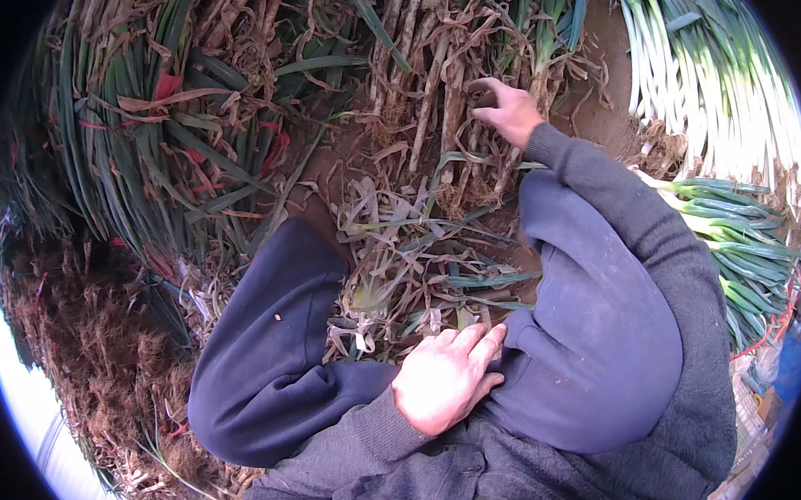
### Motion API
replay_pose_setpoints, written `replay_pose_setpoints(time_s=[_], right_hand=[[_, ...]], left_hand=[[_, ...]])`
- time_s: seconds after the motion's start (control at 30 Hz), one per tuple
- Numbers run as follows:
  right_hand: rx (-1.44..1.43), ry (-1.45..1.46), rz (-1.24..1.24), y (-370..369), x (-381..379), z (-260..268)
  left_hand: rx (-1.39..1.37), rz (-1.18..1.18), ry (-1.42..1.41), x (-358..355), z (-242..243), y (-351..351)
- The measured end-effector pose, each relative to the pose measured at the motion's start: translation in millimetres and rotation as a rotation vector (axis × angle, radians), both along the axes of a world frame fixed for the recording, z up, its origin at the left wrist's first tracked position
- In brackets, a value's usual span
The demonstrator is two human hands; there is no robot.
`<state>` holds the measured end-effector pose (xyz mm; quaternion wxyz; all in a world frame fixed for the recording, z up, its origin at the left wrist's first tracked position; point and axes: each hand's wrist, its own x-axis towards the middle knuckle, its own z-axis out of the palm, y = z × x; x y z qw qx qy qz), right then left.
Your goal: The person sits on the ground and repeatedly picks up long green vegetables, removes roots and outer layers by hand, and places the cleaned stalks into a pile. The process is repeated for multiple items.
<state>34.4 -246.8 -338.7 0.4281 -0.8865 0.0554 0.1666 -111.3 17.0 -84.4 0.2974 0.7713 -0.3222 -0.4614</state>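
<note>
My right hand (507, 113) reaches forward over unpeeled green onions (452, 91) that lie on the bare soil, their stalks wrapped in dry brown leaves. Its thumb and forefinger are apart, close beside the stalks, with no stalk visibly held between them. The other fingers are partly hidden. My left hand (448, 378) rests palm down in my lap, fingers spread a little and fingertips against the right trouser leg (596, 348). It holds nothing that I can see. Between my legs lies a heap of stripped husks and leaves (401, 263).
Cleaned green onions (711, 77) with white stalks lie at the upper right; a second group (747, 245) is below them. Tied bundles with green leaves (123, 149) are piled at upper left. A mass of brown roots (114, 360) stands left of my left leg (275, 324).
</note>
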Motion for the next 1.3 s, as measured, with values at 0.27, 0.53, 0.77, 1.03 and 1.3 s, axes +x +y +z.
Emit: replay_pose_setpoints(time_s=[0.27, 0.53, 0.77, 1.03, 1.3], right_hand=[[-0.33, 0.334, -0.137, 50.7, 34.4, -14.8], [-0.017, 0.275, -0.294, 26.8, 30.1, -14.6], [0.815, 0.576, -0.539, 26.2, 30.0, 29.5], [1.193, 0.868, -0.228, 87.4, -36.2, 209.8], [1.372, 0.916, -0.267, 158.9, -135.2, 328.9]], left_hand=[[-0.014, -0.031, -0.084, -6.3, -19.4, -14.0], [0.012, 0.227, -0.338, 32.0, -13.6, -15.3], [0.0, 0.606, -0.443, 76.0, -30.3, 8.4], [-0.35, 1.151, 0.648, 133.9, -42.7, 50.1], [-0.314, 0.687, 0.736, 111.8, 32.8, 33.2]])
